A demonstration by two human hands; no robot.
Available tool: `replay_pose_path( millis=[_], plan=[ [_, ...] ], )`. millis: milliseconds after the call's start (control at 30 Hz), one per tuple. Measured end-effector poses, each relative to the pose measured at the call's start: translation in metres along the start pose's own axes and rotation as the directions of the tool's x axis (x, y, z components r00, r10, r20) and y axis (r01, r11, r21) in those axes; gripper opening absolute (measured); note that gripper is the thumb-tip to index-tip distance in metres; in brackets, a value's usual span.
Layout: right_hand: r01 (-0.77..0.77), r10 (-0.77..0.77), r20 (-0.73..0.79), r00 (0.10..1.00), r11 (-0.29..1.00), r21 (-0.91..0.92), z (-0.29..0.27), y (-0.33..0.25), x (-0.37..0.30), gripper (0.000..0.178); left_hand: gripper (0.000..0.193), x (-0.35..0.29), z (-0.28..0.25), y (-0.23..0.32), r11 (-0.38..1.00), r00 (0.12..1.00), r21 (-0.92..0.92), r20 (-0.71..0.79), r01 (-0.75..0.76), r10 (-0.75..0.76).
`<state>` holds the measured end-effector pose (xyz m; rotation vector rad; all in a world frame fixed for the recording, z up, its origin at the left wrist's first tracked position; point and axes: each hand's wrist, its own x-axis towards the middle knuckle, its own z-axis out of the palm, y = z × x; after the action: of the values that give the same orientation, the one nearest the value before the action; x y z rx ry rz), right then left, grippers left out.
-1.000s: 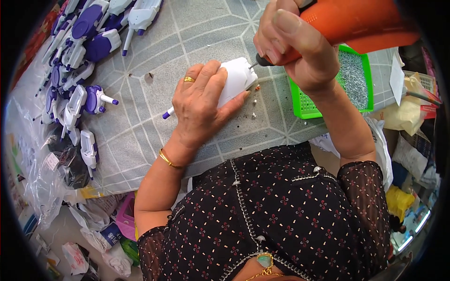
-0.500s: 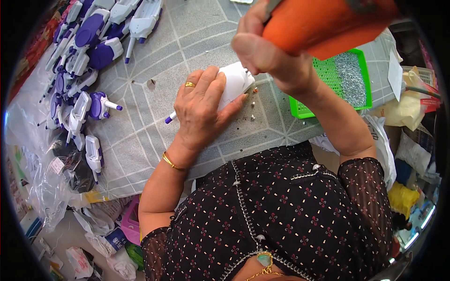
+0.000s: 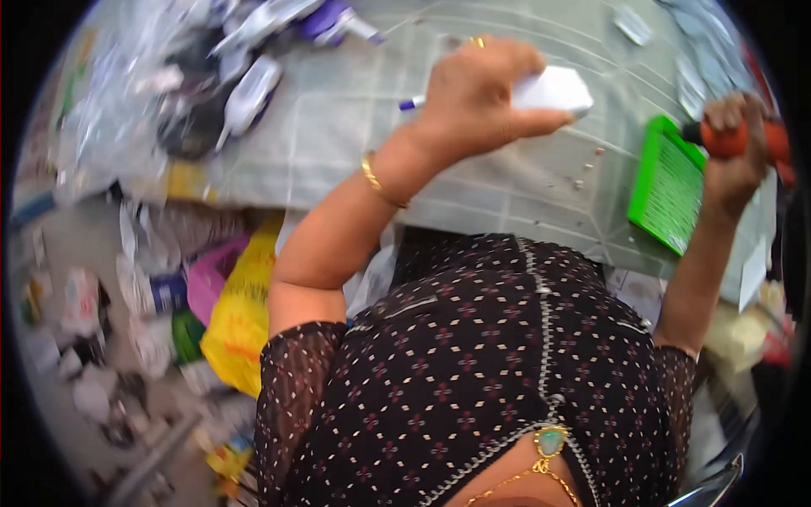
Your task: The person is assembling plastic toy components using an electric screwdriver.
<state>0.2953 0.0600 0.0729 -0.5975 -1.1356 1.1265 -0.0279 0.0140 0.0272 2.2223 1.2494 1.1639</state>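
Left hand (image 3: 477, 93) gripped a white plastic piece (image 3: 553, 87) above the grey table (image 3: 338, 127). Right hand (image 3: 733, 144), clamped on an orange tool (image 3: 743, 139), had swung away toward the green tray (image 3: 667, 194), ending contact.

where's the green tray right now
In the head view the green tray lies on the grey table at the person's right, just left of the right hand gripping an orange-handled tool.

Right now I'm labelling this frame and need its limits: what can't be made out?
- White plastic piece: left hand hides most of it, head view.
- Orange tool: right hand wraps it; its tip is unseen.
- Green tray: contents blurred.
- White-and-purple parts: motion blur.
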Motion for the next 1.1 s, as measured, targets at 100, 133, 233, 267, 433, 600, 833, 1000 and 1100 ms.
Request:
replay_pose_path(
  millis=[100, 133, 233, 267, 433, 600, 833, 1000, 1100],
  plan=[
    [-0.064, 0.063, -0.106, 0.992, 0.998, -0.007, -0.049, 0.003, 0.002, 0.024, 0.032, -0.025, -0.112, 0.025, 0.905, 0.945, -0.275, 0.045, 0.324, -0.324],
    [-0.056, 0.044, -0.157, 0.987, 0.996, -0.074, -0.04, 0.005, -0.008, 0.027, 0.033, -0.039, -0.139, 0.037, 0.825, 0.889, -0.373, 0.003, 0.425, -0.457],
    [0.223, -0.343, -0.086, 0.935, 0.761, -0.609, -0.006, 0.022, 0.002, 0.049, 0.052, -0.128, -0.205, 0.028, 0.683, 0.868, -0.603, 0.031, 0.411, -0.495],
    [0.195, -0.328, -0.109, 0.938, 0.763, -0.616, 0.005, 0.025, 0.001, 0.048, 0.058, -0.166, -0.212, 0.028, 0.62, 0.805, -0.627, 0.021, 0.473, -0.593],
    [0.166, -0.276, -0.101, 0.956, 0.79, -0.59, -0.078, 0.009, 0.002, 0.026, 0.044, -0.31, -0.162, -0.023, 0.434, 0.554, -0.409, 0.244, 0.803, -0.796],
    [0.043, -0.134, -0.156, 0.978, 0.874, -0.484, -0.026, 0.014, -0.012, 0.054, 0.038, -0.436, -0.074, -0.146, 0.125, 0.15, -0.394, 0.032, 0.911, -0.988],
    [-0.094, 0.172, 0.072, 0.983, 0.792, -0.604, -0.075, -0.041, -0.036, 0.082, 0.039, -0.476, -0.044, -0.261, 0.319, 0.406, 0.895, 0.178, 0.312, -0.896],
    [-0.234, 0.206, -0.133, 0.969, 0.612, -0.755, -0.171, -0.001, -0.02, 0.053, 0.034, -0.425, -0.069, -0.224, 0.834, 0.895, 0.552, 0.381, -0.02, -0.231],
    [-0.285, 0.132, -0.256, 0.958, 0.308, -0.908, -0.177, 0.02, -0.008, 0.04, 0.027, -0.33, -0.099, -0.115, 0.511, 0.396, 0.109, 0.506, 0.852, -0.767]
  ],
)
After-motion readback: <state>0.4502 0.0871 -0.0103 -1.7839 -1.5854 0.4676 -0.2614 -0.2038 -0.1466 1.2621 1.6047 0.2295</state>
